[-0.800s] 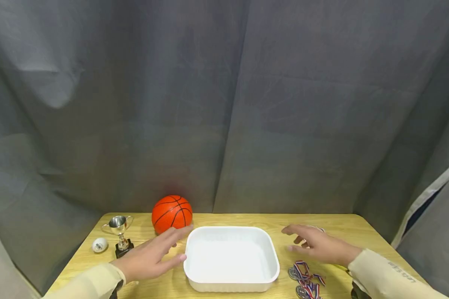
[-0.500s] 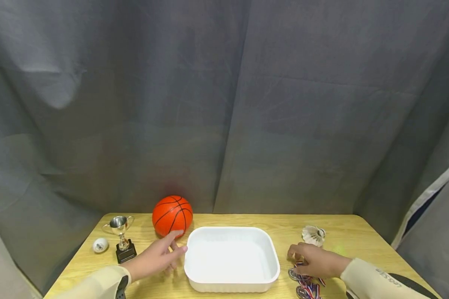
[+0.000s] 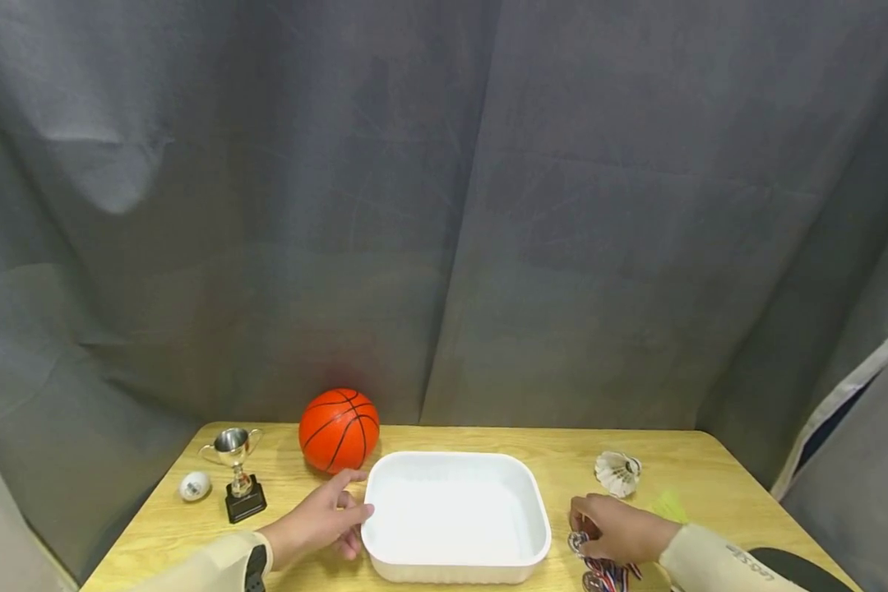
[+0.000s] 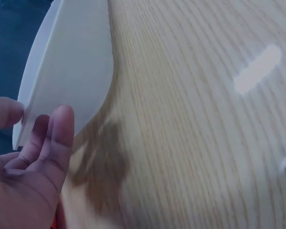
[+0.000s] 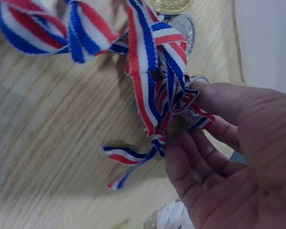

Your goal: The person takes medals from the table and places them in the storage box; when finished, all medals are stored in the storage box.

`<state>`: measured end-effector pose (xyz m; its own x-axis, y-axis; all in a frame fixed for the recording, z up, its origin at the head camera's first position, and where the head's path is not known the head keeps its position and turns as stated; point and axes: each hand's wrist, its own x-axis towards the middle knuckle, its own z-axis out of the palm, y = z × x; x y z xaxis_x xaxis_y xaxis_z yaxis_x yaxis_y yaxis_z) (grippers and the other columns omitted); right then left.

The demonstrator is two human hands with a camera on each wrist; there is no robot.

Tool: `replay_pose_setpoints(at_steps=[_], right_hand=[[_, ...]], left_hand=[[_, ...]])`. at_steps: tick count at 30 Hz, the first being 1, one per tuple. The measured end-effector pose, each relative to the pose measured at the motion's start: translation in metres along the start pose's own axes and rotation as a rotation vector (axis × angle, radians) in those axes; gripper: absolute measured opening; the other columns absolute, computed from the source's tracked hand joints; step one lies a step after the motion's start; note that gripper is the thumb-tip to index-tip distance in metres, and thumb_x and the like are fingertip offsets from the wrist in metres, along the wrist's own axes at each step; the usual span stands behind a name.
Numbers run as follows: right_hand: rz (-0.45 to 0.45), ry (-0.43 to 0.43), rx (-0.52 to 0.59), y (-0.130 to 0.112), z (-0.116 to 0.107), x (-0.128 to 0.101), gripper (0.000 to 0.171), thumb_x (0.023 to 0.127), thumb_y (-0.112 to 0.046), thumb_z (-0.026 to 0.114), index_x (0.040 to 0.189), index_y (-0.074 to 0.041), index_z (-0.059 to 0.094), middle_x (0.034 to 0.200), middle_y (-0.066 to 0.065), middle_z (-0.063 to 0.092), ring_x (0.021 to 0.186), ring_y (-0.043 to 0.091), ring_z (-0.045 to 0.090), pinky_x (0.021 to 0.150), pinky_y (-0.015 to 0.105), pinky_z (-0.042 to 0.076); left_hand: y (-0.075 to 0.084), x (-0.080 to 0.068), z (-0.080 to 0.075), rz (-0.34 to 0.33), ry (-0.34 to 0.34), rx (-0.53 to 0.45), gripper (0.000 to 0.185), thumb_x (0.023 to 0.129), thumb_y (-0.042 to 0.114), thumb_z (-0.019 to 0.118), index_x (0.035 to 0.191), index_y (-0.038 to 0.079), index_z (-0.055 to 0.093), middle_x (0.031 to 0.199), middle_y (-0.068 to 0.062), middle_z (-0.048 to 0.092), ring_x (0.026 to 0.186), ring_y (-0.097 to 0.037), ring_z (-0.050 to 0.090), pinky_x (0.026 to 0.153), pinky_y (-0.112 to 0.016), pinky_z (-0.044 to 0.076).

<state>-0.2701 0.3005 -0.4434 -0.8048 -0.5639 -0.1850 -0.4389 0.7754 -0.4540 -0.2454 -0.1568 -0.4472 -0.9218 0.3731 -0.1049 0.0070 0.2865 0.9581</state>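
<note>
My left hand (image 3: pixel 316 520) is at the left side of a white plastic tray (image 3: pixel 455 569). In the left wrist view its thumb (image 4: pixel 10 112) meets the tray's rim, while its relaxed fingers (image 4: pixel 61 131) lie along the outer wall. To the right of the tray, my right hand (image 3: pixel 622 528) pinches a silver medal (image 5: pixel 194 116) between thumb and fingers, low over the table. That medal hangs on a red, white and blue ribbon (image 5: pixel 144 90). Another silver medal (image 5: pixel 186 36) and a gold one (image 5: pixel 171 5) lie beside it with tangled ribbons.
An orange basketball (image 3: pixel 339 431) stands behind the tray's left corner. Farther left are a small trophy cup (image 3: pixel 238 473) and a white ball (image 3: pixel 195 486). A shuttlecock (image 3: pixel 617 474), a yellow-green thing (image 3: pixel 668 506) and a dark rounded object (image 3: pixel 799 569) are on the right.
My right hand has come down and toward me from above the table onto the medals, uncovering the shuttlecock. My left hand has lowered beside the tray, and its index finger is off the basketball.
</note>
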Motion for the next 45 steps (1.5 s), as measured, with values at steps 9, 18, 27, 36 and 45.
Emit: replay_pose_setpoints(at_steps=[9,18,27,36,45], right_hand=[[-0.065,0.067,-0.037,0.002,0.000,0.000,0.021,0.089,-0.013,0.081,0.088,-0.013,0.059,0.084,-0.006,0.053,0.075,0.000,0.040,0.062,0.019,0.037],[0.008,0.049,0.093,0.000,-0.014,0.001,0.011,0.096,-0.005,0.072,0.092,-0.010,0.062,0.081,-0.003,0.063,0.067,0.002,0.052,0.056,0.021,0.047],[-0.070,0.094,0.276,-0.002,-0.022,-0.003,0.005,0.103,-0.004,0.060,0.100,-0.001,0.058,0.081,0.006,0.066,0.064,0.008,0.064,0.056,0.026,0.059],[-0.074,0.145,0.497,-0.004,-0.034,-0.004,0.015,0.104,-0.001,0.057,0.108,0.013,0.057,0.078,0.008,0.067,0.063,0.007,0.067,0.053,0.017,0.052],[0.052,0.227,0.622,-0.032,-0.067,-0.002,0.032,0.105,-0.013,0.062,0.121,0.013,0.054,0.090,0.004,0.071,0.077,0.008,0.069,0.071,0.023,0.064]], left_hand=[[-0.004,-0.001,0.004,-0.014,-0.021,-0.040,0.067,0.103,0.006,0.060,0.156,-0.012,0.022,0.079,-0.008,0.062,0.055,-0.012,0.063,0.052,-0.025,0.061],[0.000,-0.002,0.005,-0.013,-0.007,-0.039,0.067,0.103,0.005,0.059,0.156,-0.010,0.022,0.079,-0.008,0.062,0.056,-0.013,0.062,0.053,-0.026,0.062],[0.004,-0.003,0.005,-0.039,-0.011,-0.030,0.068,0.104,0.006,0.058,0.158,-0.009,0.020,0.081,-0.008,0.063,0.059,-0.014,0.063,0.055,-0.026,0.062],[0.001,-0.002,0.004,-0.030,-0.028,-0.056,0.067,0.105,0.008,0.056,0.159,-0.008,0.019,0.077,-0.008,0.064,0.058,-0.013,0.064,0.056,-0.025,0.063],[0.002,-0.003,0.006,-0.033,-0.027,-0.067,0.068,0.105,0.008,0.056,0.159,-0.008,0.018,0.075,-0.006,0.063,0.058,-0.012,0.064,0.056,-0.025,0.062]])
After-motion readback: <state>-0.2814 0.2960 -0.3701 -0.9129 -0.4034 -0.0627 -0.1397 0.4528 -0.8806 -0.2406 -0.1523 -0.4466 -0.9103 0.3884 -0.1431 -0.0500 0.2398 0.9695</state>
